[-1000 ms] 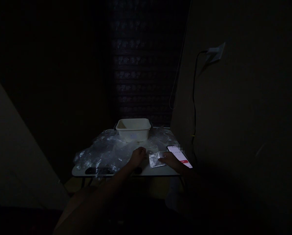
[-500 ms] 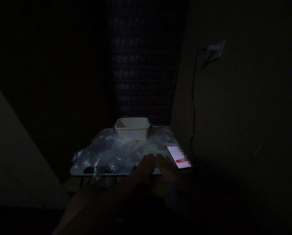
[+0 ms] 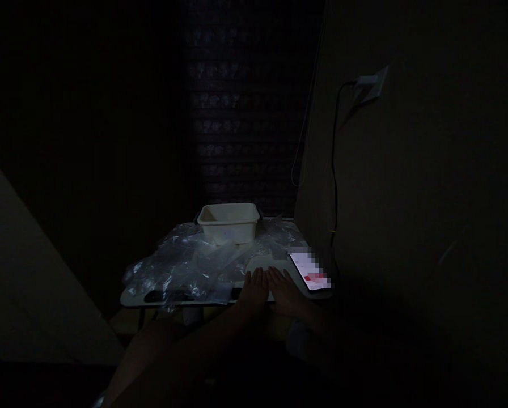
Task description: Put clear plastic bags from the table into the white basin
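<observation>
V. dark room, seen from the wearer's head. Nearest: a bare knee (image 3: 147, 340), lower L, w/ both forearms reaching fwd past it. L hand (image 3: 254, 290) and R hand (image 3: 284, 293) are side by side, backs up, fingers extended fwd, at the near edge of a small white table (image 3: 260, 262). Both hands are open & flat, no grip visible; can't tell if anything is under the palms.

Just L of the L hand, clear plastic (image 3: 181, 266) lies crumpled over much of the tabletop, a bit hanging over the front edge, near a dark oval cutout. Just R of the R hand, a phone (image 3: 305, 269) lies face up by the table's R side, screen lit, part pixelated, w/ a red patch.

Farther back, a white tub (image 3: 231, 232) stands upright, dark handles at its ends, plastic in front & at both sides.

R wall: black cable (image 3: 334, 164) w/ a yellow band, running up to a plug in a white outlet (image 3: 377, 84). Bg: dark, horizontally ribbed window covering (image 3: 220, 102), thin looped cord (image 3: 297, 184) at R.
</observation>
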`<state>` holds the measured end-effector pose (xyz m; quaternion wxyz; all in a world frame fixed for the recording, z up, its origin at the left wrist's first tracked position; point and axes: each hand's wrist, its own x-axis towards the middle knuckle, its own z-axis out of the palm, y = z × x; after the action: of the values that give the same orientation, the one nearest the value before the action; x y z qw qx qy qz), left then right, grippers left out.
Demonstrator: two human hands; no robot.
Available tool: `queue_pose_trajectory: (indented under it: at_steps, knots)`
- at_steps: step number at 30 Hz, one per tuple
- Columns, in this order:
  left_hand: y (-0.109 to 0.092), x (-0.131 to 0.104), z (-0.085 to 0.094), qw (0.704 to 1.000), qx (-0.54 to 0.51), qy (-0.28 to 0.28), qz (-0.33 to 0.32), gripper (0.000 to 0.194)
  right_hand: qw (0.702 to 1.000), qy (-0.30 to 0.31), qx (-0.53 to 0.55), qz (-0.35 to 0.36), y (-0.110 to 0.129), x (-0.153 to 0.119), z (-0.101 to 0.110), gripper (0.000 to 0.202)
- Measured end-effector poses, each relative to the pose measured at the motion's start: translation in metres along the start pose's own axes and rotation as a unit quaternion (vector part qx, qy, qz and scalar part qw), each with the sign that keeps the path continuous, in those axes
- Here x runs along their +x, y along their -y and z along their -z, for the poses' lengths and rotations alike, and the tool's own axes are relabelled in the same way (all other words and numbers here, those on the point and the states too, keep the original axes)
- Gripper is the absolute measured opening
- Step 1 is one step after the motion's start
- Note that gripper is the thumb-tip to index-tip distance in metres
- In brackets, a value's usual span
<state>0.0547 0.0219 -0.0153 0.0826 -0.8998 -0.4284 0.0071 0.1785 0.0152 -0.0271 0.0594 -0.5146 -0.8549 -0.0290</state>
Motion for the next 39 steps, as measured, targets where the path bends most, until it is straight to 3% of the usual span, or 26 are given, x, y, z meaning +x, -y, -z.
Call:
queue_pose_trajectory:
  at_steps: [7,14,24,31,36,39]
  knots:
    - [-0.001,0.003,-0.002,1.000,0.000,0.006,0.014,0.062,1.000,0.013,0.012,0.003,-0.001,0.002,-0.001,0.077]
    - [0.000,0.002,0.003,1.000,-0.014,0.012,0.008,0.065,0.998,-0.007,-0.004,-0.058,0.004,0.000,-0.001,0.077]
    - [-0.001,0.002,-0.001,1.000,-0.001,0.010,0.006,0.067,0.997,0.029,0.014,-0.067,0.004,0.002,-0.001,0.081]
    - [0.007,-0.006,0.010,0.999,-0.011,0.014,-0.031,0.065,0.983,0.098,0.141,-0.070,-0.012,-0.001,0.021,0.092]
    - [0.017,-0.013,0.017,0.997,-0.033,0.007,-0.067,0.069,0.956,0.020,0.274,-0.099,-0.032,0.002,0.037,0.059]
    - [0.018,-0.015,0.015,0.997,0.000,-0.029,-0.068,0.044,0.960,-0.022,0.251,-0.121,-0.038,0.005,0.034,0.043]
